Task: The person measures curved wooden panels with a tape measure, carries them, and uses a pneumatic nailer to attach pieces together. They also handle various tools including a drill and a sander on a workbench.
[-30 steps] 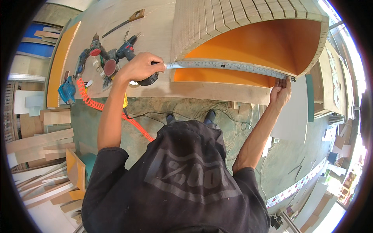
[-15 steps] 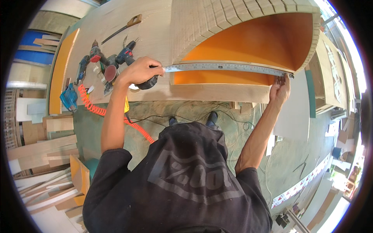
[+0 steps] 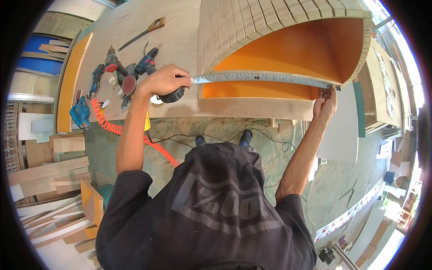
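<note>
Left hand (image 3: pixel 164 81) is gripping the black tape measure case (image 3: pixel 173 94), fingers curled shut around it, case resting on the workbench (image 3: pixel 180 40) near its front edge. The tape blade (image 3: pixel 265 78) is running out to the right from that hand, stretched straight across the open mouth of the curved wooden cabinet (image 3: pixel 274 22).

Right hand (image 3: pixel 325 102) is sitting at the cabinet's lower right corner, fingers extended upward and pressing just under the tape's end hook (image 3: pixel 336 87). Cannot tell whether the fingers are actually pinching the hook or just bracing against the cabinet edge; the hand is mostly flat, not fisted.

The cabinet is lying on the workbench, orange inside, slatted pale wood on its curved outside, opening facing the person. The blade is lying along the front edge of the opening, spanning left corner to right corner.

Left of the left hand, toward the bench's left side: a cluster of cordless drills (image 3: pixel 130 69), and a handsaw (image 3: pixel 141 33) further back. An orange coiled hose (image 3: pixel 112 126) is hanging off the front edge of the bench down to the floor. An orange board (image 3: pixel 69 76) is running along the bench's left edge. Loose wood offcuts (image 3: pixel 45 180) are stacked on the floor at left.
</note>
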The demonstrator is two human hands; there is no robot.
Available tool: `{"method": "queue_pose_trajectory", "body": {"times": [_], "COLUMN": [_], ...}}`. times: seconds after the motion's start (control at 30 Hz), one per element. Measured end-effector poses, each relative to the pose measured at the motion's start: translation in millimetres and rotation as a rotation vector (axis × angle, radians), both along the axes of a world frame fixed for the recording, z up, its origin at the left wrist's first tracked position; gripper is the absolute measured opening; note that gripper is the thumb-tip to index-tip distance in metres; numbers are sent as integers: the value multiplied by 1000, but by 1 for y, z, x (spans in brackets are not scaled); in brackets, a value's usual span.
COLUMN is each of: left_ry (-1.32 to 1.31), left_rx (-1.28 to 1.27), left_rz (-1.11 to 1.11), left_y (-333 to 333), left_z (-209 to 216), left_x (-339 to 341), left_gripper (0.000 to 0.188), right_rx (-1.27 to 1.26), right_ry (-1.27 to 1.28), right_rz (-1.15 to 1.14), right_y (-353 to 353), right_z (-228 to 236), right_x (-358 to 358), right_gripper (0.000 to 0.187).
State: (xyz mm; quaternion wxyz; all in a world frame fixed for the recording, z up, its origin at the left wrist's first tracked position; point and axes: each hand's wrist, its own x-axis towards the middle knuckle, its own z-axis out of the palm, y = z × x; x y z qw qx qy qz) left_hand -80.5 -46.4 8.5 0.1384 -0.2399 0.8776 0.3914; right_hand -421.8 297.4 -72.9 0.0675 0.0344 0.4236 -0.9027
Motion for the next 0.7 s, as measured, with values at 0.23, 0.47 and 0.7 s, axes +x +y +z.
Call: {"method": "queue_pose_trajectory", "body": {"times": [0.23,0.47,0.7], "left_ry": [19,21,21], "left_rx": [13,31,34], "left_rz": [8,7,-11], "left_y": [-4,-3,-7], "left_z": [-4,-3,-5], "left_x": [0,1,1], "left_gripper": [27,27,27], "right_rx": [-40,-34,-25], "right_ry": [-1,-19,-9], "right_rz": [18,16,36], "right_y": [0,0,3], "right_z": [-1,0,-1], "right_x": [-2,-2,-3], "right_gripper": [21,20,20]}}
